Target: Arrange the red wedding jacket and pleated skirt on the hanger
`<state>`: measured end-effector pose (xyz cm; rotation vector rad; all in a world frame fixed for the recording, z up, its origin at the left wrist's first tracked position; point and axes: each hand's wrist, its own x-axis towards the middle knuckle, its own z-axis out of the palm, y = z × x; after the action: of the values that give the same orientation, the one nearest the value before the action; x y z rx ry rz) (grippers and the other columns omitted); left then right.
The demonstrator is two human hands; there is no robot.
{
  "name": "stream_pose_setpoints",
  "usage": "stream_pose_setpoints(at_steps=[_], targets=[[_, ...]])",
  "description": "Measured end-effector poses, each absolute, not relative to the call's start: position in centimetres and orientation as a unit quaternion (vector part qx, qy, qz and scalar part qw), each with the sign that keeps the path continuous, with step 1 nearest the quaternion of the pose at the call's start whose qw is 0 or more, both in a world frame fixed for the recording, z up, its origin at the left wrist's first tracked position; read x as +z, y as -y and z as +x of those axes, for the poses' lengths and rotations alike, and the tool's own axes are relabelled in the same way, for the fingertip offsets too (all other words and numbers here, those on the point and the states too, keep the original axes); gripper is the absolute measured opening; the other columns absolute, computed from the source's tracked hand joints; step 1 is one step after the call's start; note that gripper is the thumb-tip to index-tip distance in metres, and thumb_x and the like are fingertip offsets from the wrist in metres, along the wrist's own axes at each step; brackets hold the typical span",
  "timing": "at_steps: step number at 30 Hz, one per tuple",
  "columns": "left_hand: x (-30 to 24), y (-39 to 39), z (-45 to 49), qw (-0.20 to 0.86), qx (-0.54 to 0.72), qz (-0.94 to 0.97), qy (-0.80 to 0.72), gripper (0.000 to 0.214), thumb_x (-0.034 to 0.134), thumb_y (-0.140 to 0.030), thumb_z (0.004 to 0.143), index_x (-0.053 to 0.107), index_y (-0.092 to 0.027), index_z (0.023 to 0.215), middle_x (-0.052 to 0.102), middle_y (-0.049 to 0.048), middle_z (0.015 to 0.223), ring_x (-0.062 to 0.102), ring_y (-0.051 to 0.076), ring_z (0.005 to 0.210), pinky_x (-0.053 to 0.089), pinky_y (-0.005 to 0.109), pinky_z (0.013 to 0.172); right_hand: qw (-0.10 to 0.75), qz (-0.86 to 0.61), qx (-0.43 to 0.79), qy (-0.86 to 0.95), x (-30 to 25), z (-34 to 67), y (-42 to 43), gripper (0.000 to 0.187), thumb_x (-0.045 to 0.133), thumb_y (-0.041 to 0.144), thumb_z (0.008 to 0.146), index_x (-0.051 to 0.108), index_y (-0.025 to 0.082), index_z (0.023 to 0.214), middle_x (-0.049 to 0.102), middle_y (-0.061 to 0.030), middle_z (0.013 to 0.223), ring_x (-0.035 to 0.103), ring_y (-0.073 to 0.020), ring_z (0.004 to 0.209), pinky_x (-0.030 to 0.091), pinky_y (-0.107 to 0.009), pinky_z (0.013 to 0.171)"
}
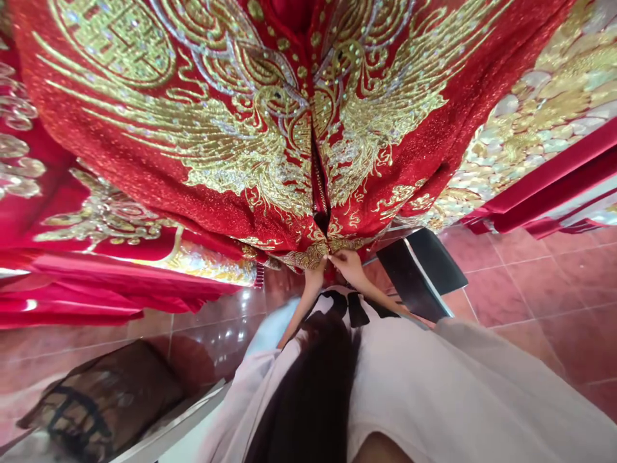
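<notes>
A red, glittery jacket [231, 222] with gold phoenix-like embroidery and small stones hangs in front of me. Its front zipper [319, 183] gapes in the middle, with metal teeth showing along the slit, and the two edges come together lower down. At the bottom hem, my left hand [315, 275] pinches the fabric beside the zipper's lower end. Close against it, my right hand [349, 267] is also closed, fingertips pinching the hem at the same spot. The exact bit between the fingertips is too small to make out.
More red and gold embroidered garments hang at left [110, 218] and right [544, 122]. A black chair [424, 270] stands right of my hands on the tiled floor [525, 289]. A brown bag [110, 392] lies at lower left. My long dark hair [308, 386] hangs over my white clothing.
</notes>
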<state>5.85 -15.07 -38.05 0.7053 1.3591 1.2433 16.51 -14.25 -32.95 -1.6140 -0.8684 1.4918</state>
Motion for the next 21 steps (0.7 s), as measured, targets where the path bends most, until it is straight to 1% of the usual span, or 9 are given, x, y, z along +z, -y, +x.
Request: stream_pose_setpoints(at_steps=[2, 4, 6, 7, 10, 12, 14, 17, 21], targets=[[-38.4, 15.1, 5.6, 0.544, 0.523, 0.325, -0.570, 0.028, 0.073, -0.034, 0.070, 0.064, -0.013, 0.088, 0.066, 0.0084, 0.094, 0.059, 0.019, 0.100, 0.041, 0.033, 0.099, 0.389, -0.629, 0.587, 0.328, -33.1, 16.0, 14.6, 0.025, 0.058, 0.032, 0.068, 0.050, 0.013, 0.054, 0.044, 0.0031, 0.045, 0.037, -0.0047, 0.043, 0.026, -0.017, 0.045], [-39.0, 15.1, 5.6, 0.540, 0.516, 0.346, -0.568, 0.024, 0.072, -0.034, 0.072, 0.063, -0.013, 0.081, 0.065, 0.0072, 0.088, 0.061, 0.017, 0.089, 0.045, 0.033, 0.092, 0.396, -0.623, 0.598, 0.313, -33.1, 15.5, 14.9, 0.023, 0.052, 0.030, 0.069, 0.050, 0.013, 0.054, 0.039, 0.0041, 0.042, 0.032, -0.0042, 0.041, 0.023, -0.017, 0.044], [-39.7, 15.2, 5.8, 0.536, 0.510, 0.358, -0.570, 0.024, 0.069, -0.035, 0.077, 0.062, -0.012, 0.077, 0.064, 0.0054, 0.082, 0.060, 0.015, 0.079, 0.049, 0.033, 0.083, 0.405, -0.617, 0.604, 0.300, -33.1, 15.1, 14.9, 0.021, 0.048, 0.027, 0.068, 0.051, 0.012, 0.054, 0.038, 0.0045, 0.041, 0.030, -0.0040, 0.040, 0.022, -0.018, 0.044], [-40.0, 15.2, 5.9, 0.532, 0.509, 0.362, -0.572, 0.024, 0.067, -0.035, 0.080, 0.061, -0.011, 0.078, 0.063, 0.0046, 0.081, 0.060, 0.014, 0.077, 0.049, 0.033, 0.081, 0.409, -0.616, 0.606, 0.294, -33.1, 14.9, 14.8, 0.020, 0.048, 0.025, 0.067, 0.052, 0.012, 0.054, 0.038, 0.0043, 0.041, 0.030, -0.0039, 0.041, 0.022, -0.018, 0.044], [-40.6, 15.0, 6.1, 0.513, 0.517, 0.367, -0.579, 0.024, 0.066, -0.034, 0.081, 0.061, -0.011, 0.080, 0.063, 0.0052, 0.083, 0.060, 0.015, 0.082, 0.048, 0.034, 0.085, 0.422, -0.612, 0.607, 0.281, -33.1, 14.5, 14.1, 0.015, 0.049, 0.020, 0.063, 0.052, 0.011, 0.052, 0.042, 0.0033, 0.043, 0.033, -0.0036, 0.043, 0.021, -0.018, 0.045], [-40.6, 14.8, 6.2, 0.503, 0.526, 0.364, -0.581, 0.022, 0.069, -0.034, 0.077, 0.062, -0.013, 0.081, 0.065, 0.0076, 0.086, 0.061, 0.017, 0.087, 0.046, 0.033, 0.089, 0.426, -0.609, 0.612, 0.271, -33.0, 14.4, 13.6, 0.013, 0.049, 0.017, 0.062, 0.052, 0.011, 0.051, 0.043, 0.0032, 0.043, 0.034, -0.0033, 0.043, 0.020, -0.017, 0.044], [-40.3, 14.5, 6.3, 0.499, 0.537, 0.358, -0.579, 0.024, 0.073, -0.034, 0.072, 0.063, -0.014, 0.082, 0.065, 0.0093, 0.088, 0.061, 0.020, 0.089, 0.045, 0.033, 0.089, 0.427, -0.605, 0.621, 0.257, -32.8, 14.3, 13.3, 0.014, 0.049, 0.015, 0.063, 0.051, 0.011, 0.050, 0.041, 0.0038, 0.041, 0.031, -0.0029, 0.041, 0.018, -0.017, 0.043], [-39.7, 14.5, 6.5, 0.505, 0.551, 0.344, -0.569, 0.030, 0.076, -0.037, 0.067, 0.063, -0.015, 0.083, 0.065, 0.0092, 0.088, 0.061, 0.020, 0.086, 0.047, 0.034, 0.086, 0.418, -0.594, 0.648, 0.231, -32.5, 14.5, 13.1, 0.020, 0.052, 0.016, 0.071, 0.048, 0.011, 0.052, 0.034, 0.0058, 0.039, 0.024, -0.0016, 0.037, 0.015, -0.017, 0.040], [-39.6, 14.9, 6.7, 0.525, 0.563, 0.318, -0.554, 0.033, 0.076, -0.041, 0.065, 0.061, -0.015, 0.081, 0.065, 0.0072, 0.088, 0.061, 0.019, 0.087, 0.046, 0.033, 0.089, 0.397, -0.557, 0.703, 0.196, -32.3, 15.3, 13.4, 0.031, 0.051, 0.027, 0.087, 0.045, 0.011, 0.061, 0.026, 0.0095, 0.043, 0.016, -0.0004, 0.037, 0.014, -0.014, 0.038]])
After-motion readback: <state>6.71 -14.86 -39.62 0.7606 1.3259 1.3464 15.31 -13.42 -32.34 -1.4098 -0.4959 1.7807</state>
